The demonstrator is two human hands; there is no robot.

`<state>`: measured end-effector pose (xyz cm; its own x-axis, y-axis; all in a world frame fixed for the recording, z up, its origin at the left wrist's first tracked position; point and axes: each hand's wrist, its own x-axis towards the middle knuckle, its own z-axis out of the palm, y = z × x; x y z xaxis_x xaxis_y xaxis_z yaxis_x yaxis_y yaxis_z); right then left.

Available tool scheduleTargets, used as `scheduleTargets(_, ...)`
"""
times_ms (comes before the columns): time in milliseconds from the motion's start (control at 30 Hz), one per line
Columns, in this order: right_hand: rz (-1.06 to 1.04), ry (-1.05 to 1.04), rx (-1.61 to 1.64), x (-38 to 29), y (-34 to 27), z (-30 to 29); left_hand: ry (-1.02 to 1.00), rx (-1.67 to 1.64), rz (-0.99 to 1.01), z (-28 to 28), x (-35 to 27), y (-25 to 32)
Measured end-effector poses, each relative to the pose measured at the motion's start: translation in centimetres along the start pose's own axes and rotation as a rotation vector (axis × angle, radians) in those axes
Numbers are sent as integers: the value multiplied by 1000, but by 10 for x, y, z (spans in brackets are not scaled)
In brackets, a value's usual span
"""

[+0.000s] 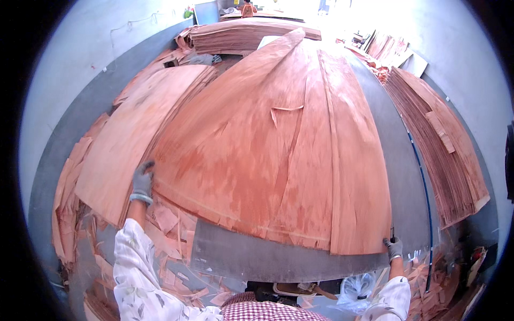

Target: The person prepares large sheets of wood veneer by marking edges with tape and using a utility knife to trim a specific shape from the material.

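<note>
A large reddish wood veneer sheet (pixel 241 172) spreads before me over a dark grey worktable (pixel 281 263). Its left side is raised and hangs past the tabletop. A torn flap, long splits and a lengthwise ridge mark its face. My left hand (pixel 142 180), in a grey glove, grips the sheet's left edge near its near corner. At the near right corner is my right hand (pixel 394 246), also gloved, with its fingers touching the sheet's edge. A slim dark tool (pixel 392 233) stands up from that hand; its exact kind cannot be made out.
Veneer stacks stand at left (pixel 128 120), right (pixel 437 160) and far end (pixel 225 36). A long blue-black rod (pixel 423 188) runs along the table's right side. Veneer scraps (pixel 172 240) litter the floor. A clear plastic bag (pixel 356 291) hangs nearby. Another person (pixel 248 9) is far off.
</note>
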<state>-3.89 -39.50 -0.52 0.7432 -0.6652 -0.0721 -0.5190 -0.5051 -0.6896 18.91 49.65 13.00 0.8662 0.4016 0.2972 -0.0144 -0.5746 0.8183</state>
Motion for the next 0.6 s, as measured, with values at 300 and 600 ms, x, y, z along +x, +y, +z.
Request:
scheduleTargets(300, 104, 25, 44, -33, 58, -26, 91, -154, -320, -58, -135, -69)
scheduleTargets(600, 118, -85, 135, -33, 91, -69, 140, -218, -528, -58, -242, -107)
